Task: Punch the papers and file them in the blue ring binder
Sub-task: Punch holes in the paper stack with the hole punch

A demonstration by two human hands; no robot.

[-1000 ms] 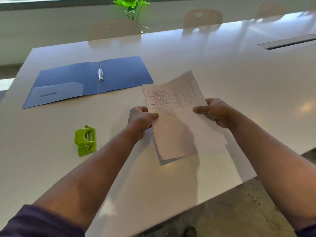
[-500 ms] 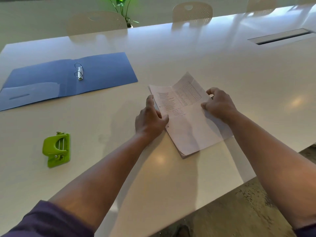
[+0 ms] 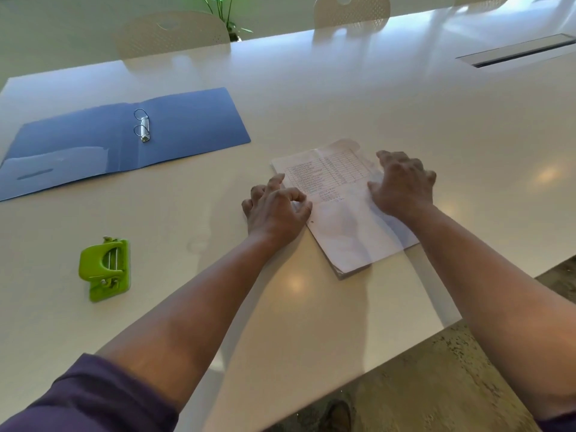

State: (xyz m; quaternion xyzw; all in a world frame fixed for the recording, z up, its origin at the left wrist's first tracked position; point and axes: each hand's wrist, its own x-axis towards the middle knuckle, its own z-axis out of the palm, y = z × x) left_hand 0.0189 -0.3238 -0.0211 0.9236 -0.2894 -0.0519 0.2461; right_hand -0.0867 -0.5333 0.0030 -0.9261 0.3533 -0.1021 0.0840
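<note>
1. The left hand [image 3: 276, 207] is seen with fingers curled at the left edge of the papers [image 3: 339, 210]; whether that edge is actually pinched cannot be told.
2. The right hand [image 3: 402, 185] is laid on the right side of the papers, fingers bent, nothing clasped.
3. The papers lie flat on the table [image 3: 343, 104]; one hole seems present.
4. Edges should be squared before the hole punch [image 3: 106, 268], well apart at left, is fetched.
5. The blue ring binder [image 3: 187, 120] lies open beyond.
</note>
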